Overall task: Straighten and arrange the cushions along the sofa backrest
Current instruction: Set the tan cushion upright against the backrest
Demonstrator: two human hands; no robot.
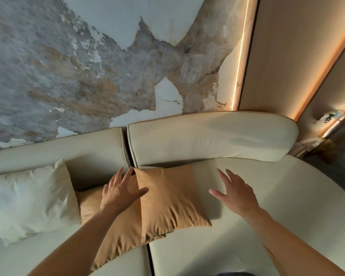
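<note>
Tan cushion lies flat, top corner toward backrest, between spread empty hands

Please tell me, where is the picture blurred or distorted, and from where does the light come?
Head view: the wall at upper left is smeared by motion blur; the wide lens bends the backrest into a curve; warm light strips glow at right; the tan cushion and both hands, left and right, are fairly sharp.

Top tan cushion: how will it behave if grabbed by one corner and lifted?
Top tan cushion probably sags: its fabric is creased and looks softly filled. Likely light for its size. It overlaps the lower tan cushion, so lifting may drag that one. Both hands are open.
</note>
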